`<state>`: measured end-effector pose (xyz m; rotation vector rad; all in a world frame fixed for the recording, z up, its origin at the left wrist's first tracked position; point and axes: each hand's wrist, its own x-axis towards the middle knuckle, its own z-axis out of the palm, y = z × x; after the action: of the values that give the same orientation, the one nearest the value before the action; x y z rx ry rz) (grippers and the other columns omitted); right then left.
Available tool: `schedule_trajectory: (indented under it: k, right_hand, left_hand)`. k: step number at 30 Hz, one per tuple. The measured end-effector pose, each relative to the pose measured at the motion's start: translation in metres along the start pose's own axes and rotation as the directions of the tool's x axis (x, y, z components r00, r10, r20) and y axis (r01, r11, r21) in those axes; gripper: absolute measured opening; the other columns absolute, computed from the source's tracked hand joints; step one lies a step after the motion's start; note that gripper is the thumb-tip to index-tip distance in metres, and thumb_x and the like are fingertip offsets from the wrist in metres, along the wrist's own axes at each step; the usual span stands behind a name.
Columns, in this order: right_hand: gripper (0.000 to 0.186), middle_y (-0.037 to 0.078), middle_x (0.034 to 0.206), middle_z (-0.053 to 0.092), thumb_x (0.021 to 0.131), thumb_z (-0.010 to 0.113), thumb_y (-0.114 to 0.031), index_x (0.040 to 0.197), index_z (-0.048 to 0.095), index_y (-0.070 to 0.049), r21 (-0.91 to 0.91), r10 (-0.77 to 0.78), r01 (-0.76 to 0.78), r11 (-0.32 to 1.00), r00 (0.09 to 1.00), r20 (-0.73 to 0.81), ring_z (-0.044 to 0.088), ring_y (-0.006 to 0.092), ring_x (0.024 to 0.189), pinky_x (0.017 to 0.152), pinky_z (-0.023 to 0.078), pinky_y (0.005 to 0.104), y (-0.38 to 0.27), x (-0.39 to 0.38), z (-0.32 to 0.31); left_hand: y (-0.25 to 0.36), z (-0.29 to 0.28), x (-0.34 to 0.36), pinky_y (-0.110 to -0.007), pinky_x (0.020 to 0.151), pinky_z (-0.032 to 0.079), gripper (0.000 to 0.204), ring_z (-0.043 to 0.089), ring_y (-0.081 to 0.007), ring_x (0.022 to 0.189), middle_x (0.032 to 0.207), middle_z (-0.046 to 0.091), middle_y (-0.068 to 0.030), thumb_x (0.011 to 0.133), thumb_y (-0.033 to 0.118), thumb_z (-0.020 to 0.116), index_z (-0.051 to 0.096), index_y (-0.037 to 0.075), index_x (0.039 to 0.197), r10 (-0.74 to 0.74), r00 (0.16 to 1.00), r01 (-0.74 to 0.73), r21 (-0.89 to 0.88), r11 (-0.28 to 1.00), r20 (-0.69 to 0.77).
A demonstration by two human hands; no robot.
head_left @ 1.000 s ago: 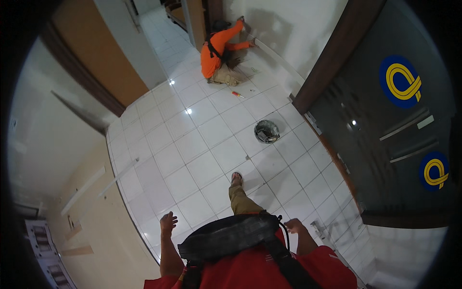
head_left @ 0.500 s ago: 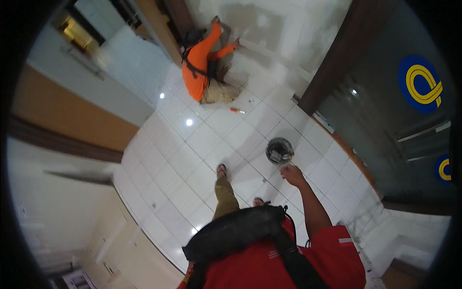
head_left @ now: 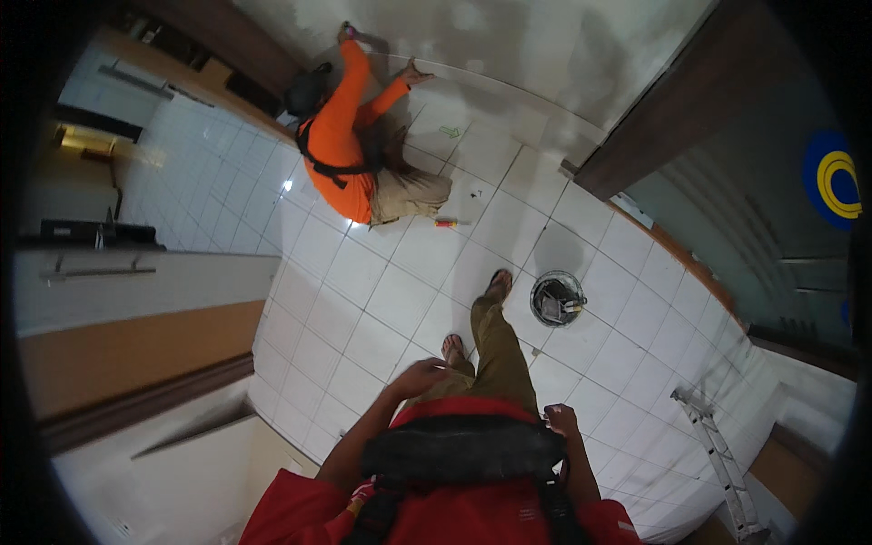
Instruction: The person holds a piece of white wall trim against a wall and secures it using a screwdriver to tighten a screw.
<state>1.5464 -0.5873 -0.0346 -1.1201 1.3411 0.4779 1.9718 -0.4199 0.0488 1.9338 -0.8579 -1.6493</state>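
Observation:
My left hand (head_left: 422, 377) hangs in front of me above my trousers, fingers loosely bent and apart, holding nothing I can see. My right hand (head_left: 559, 420) is curled at the right side of the black bag (head_left: 463, 451) strapped to my front; what it may hold is hidden. My sandalled feet (head_left: 500, 282) are on the white tiled floor (head_left: 599, 363). Ahead and to the right stands a grey bucket (head_left: 549, 309) with tools or scraps inside.
A co-worker in orange (head_left: 336, 154) crouches at the wall (head_left: 563, 45), hands on a long strip and a small object. A red-and-yellow item (head_left: 445, 223) lies nearby. Doorways open left; a dark glass door (head_left: 745, 218) and an aluminium ladder (head_left: 718, 454) are right.
I have stepped forward and the view has turned, so the bucket and co-worker sit differently. My left hand has come back into view; my right hand has drawn back from its forward swing.

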Motion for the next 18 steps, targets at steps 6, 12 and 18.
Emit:
schedule_trajectory:
  k: [6, 12, 18]
  right_hand:
    - [0.041, 0.013, 0.092, 0.074, 0.096, 0.066, -0.036, 0.107, 0.069, 0.003, 0.179, -0.152, 0.181, 0.967, 0.974, -0.166, 0.072, 0.0213, 0.080, 0.072, 0.058, 0.0372, -0.141, 0.074, -0.004]
    - [0.037, 0.011, 0.091, 0.074, 0.096, 0.066, -0.034, 0.106, 0.071, 0.001, -0.025, -0.252, 0.251, 0.968, 0.966, -0.062, 0.072, 0.0182, 0.079, 0.073, 0.057, 0.0335, -0.260, 0.130, -0.010]
    - [0.023, 0.005, 0.090, 0.071, 0.099, 0.060, -0.021, 0.107, 0.068, -0.001, 0.219, -0.250, 0.319, 0.922, 0.924, -0.290, 0.068, 0.0146, 0.079, 0.072, 0.054, 0.0303, -0.304, 0.243, -0.046]
  left_hand:
    - [0.087, -0.012, 0.125, -0.047, 0.091, 0.053, 0.051, 0.068, -0.0394, 0.104, 0.112, 0.071, -0.0217, 0.096, 0.051, 0.055, 0.071, 0.007, 0.117, -0.184, 0.901, -0.064, 0.540, 0.839, 0.392]
    - [0.170, -0.079, 0.175, -0.048, 0.089, 0.054, 0.050, 0.068, -0.0387, 0.102, 0.112, 0.071, -0.0208, 0.093, 0.051, 0.060, 0.071, 0.006, 0.112, -0.412, 0.639, -0.056, 0.574, 0.817, 0.649]
    - [0.121, -0.179, 0.378, -0.045, 0.079, 0.056, 0.034, 0.071, -0.0363, 0.091, 0.097, 0.072, -0.0205, 0.093, 0.036, 0.062, 0.069, 0.004, 0.103, -0.162, 0.940, 0.007, 0.459, 0.888, 0.300]
